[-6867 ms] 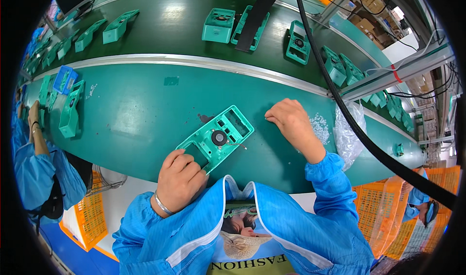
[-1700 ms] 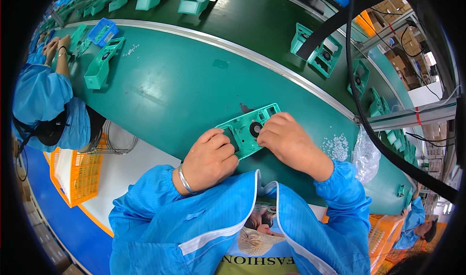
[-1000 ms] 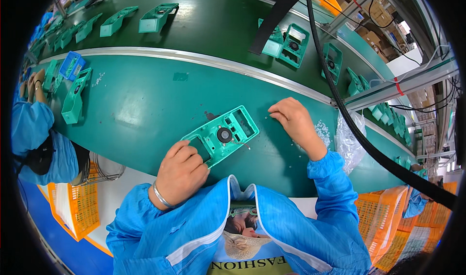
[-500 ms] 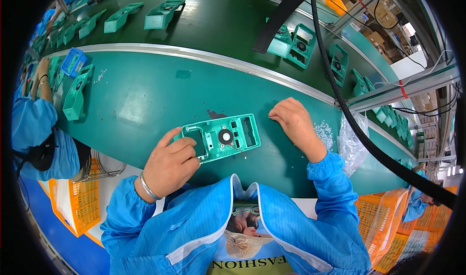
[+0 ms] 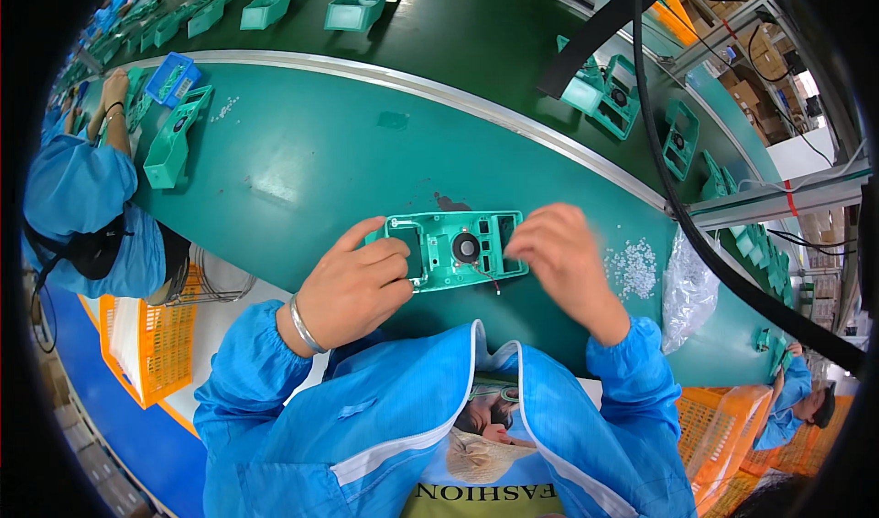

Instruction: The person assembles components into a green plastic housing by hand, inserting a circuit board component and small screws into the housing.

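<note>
A green plastic housing [image 5: 444, 271] lies on the green worktop in front of me, its hollow side up. Mounted in its middle is a round black part [image 5: 466, 247], with a short thin wire trailing toward the near edge. My left hand [image 5: 355, 285] grips the housing's left end, thumb and fingers about the rim. Over the right end hovers my right hand [image 5: 566, 264], slightly blurred, its fingertips pinched together. Whatever may be between those fingertips is too small or hidden to tell.
Small white pieces [image 5: 632, 269] lie scattered to the right, beside a clear plastic bag [image 5: 689, 289]. Beyond a metal rail, more green housings [image 5: 364, 7] stand on the belt. A co-worker's sleeve [image 5: 78, 175] is at left, near a blue bin [image 5: 172, 80]. A black cable [image 5: 723, 275] crosses the right.
My right hand has come left from the bare worktop to the housing's right end. The round part's centre looked white before and looks dark now. The whole view has shifted.
</note>
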Demonstrator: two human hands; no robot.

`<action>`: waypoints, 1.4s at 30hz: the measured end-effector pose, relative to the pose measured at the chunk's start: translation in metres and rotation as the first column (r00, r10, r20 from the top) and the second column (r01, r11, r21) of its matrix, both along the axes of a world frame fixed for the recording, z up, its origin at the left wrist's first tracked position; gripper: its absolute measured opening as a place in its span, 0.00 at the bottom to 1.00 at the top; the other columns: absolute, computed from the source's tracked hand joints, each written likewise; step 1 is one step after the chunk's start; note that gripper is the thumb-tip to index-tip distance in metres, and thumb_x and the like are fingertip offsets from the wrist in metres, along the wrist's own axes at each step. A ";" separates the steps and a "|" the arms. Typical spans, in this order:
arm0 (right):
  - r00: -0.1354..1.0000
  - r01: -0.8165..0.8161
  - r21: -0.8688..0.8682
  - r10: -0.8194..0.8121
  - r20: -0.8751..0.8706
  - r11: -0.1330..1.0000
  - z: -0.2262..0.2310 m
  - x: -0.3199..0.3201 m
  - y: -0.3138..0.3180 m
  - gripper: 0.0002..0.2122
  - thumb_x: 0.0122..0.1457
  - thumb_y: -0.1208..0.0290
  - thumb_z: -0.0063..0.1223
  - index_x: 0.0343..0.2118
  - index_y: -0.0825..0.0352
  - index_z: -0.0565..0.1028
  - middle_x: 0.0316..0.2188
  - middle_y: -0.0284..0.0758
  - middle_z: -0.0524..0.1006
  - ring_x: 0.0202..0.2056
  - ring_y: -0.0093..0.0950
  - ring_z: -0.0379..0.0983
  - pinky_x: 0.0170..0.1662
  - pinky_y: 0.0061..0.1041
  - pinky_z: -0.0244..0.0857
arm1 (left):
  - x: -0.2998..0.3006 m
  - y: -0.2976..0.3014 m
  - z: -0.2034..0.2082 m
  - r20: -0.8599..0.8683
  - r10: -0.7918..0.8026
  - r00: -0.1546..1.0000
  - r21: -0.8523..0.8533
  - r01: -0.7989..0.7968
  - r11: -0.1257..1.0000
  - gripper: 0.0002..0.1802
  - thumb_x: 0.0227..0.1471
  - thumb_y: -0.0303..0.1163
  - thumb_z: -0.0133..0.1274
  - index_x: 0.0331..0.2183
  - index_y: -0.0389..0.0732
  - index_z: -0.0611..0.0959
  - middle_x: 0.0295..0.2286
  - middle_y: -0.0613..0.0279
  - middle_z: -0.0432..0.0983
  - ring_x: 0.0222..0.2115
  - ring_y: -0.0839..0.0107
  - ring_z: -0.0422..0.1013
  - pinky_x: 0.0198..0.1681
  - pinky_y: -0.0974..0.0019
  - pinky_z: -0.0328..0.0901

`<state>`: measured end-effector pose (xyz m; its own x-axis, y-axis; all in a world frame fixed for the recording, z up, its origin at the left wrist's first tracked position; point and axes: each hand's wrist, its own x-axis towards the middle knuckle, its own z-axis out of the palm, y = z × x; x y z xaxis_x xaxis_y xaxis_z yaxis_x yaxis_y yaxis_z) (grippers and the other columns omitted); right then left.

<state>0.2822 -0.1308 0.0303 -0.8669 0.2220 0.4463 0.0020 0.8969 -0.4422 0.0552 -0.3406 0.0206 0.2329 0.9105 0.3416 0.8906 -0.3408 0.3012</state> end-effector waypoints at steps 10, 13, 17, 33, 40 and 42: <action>0.990 -0.108 -0.092 0.116 0.081 0.990 -0.014 -0.022 -0.034 0.07 0.49 0.77 0.65 0.30 0.62 0.78 0.34 0.28 0.76 0.40 0.31 0.73 0.49 0.34 0.63 | -0.001 -0.001 -0.002 0.008 -0.006 1.000 0.003 0.006 1.000 0.08 0.43 0.28 0.64 0.26 0.44 0.79 0.29 0.64 0.71 0.45 0.66 0.74 0.63 0.43 0.61; 0.993 -0.099 -0.044 0.102 0.061 0.994 -0.015 -0.022 -0.036 0.06 0.49 0.77 0.64 0.30 0.63 0.79 0.34 0.29 0.76 0.39 0.31 0.74 0.48 0.34 0.63 | -0.001 -0.002 -0.004 0.014 -0.009 1.000 0.001 0.009 1.000 0.08 0.44 0.28 0.64 0.25 0.44 0.79 0.29 0.64 0.71 0.44 0.66 0.74 0.63 0.43 0.61; 0.993 -0.099 0.049 0.096 0.074 0.994 -0.009 -0.024 -0.038 0.06 0.48 0.76 0.62 0.30 0.63 0.79 0.35 0.30 0.76 0.39 0.31 0.74 0.49 0.34 0.64 | -0.002 -0.001 -0.004 -0.010 -0.019 1.000 0.012 0.019 1.000 0.08 0.44 0.28 0.63 0.24 0.43 0.78 0.29 0.64 0.71 0.42 0.66 0.73 0.63 0.44 0.61; 0.967 -0.099 -0.269 0.156 0.201 0.958 -0.013 -0.025 -0.020 0.03 0.53 0.72 0.66 0.30 0.60 0.82 0.34 0.26 0.80 0.40 0.30 0.75 0.51 0.34 0.63 | 0.001 -0.003 -0.008 0.021 -0.023 1.000 0.041 0.022 0.999 0.08 0.44 0.29 0.64 0.24 0.44 0.79 0.28 0.65 0.70 0.40 0.65 0.72 0.63 0.43 0.61; 0.969 -0.110 -0.182 0.146 0.199 0.977 -0.015 -0.031 -0.025 0.03 0.52 0.72 0.67 0.29 0.59 0.83 0.34 0.25 0.81 0.41 0.29 0.74 0.51 0.33 0.61 | -0.002 -0.002 -0.008 0.010 -0.026 1.000 0.022 0.026 0.999 0.09 0.44 0.30 0.65 0.24 0.44 0.79 0.27 0.65 0.70 0.40 0.65 0.73 0.64 0.43 0.60; 0.971 -0.104 -0.145 0.132 0.201 0.984 -0.012 -0.032 -0.026 0.03 0.52 0.72 0.67 0.30 0.59 0.83 0.34 0.25 0.81 0.42 0.29 0.74 0.51 0.33 0.61 | -0.003 -0.001 -0.007 0.000 -0.027 1.000 0.032 0.027 0.999 0.09 0.43 0.30 0.65 0.24 0.44 0.79 0.27 0.65 0.70 0.40 0.65 0.73 0.64 0.44 0.60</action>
